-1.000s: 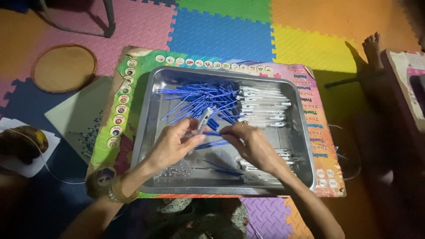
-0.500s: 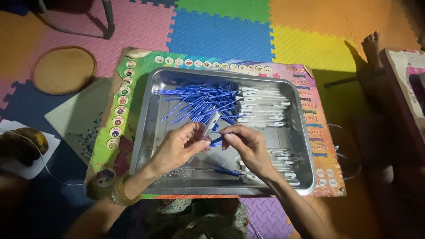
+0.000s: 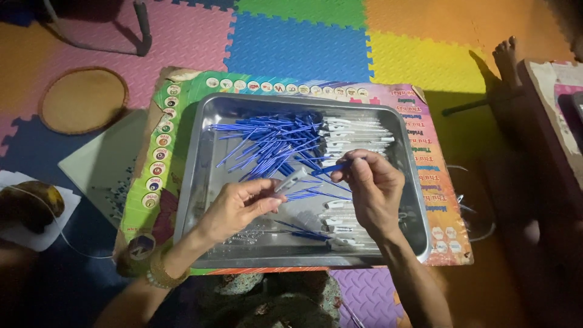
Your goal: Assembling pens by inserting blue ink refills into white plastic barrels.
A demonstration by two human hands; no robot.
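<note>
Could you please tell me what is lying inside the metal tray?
The metal tray holds a pile of blue sticks and rows of white pieces. The hands hide part of its floor.

Right hand (image 3: 371,189) hides near end of blue stick (image 3: 331,168) it pinches. White pieces (image 3: 340,222) near tray's (image 3: 197,152) front edge part covered by same hand. Bare foot (image 3: 509,61) cut off in shadow, top right. Bracelet (image 3: 159,274) too dark to read. Chair leg (image 3: 143,27) cropped at top edge.
</note>
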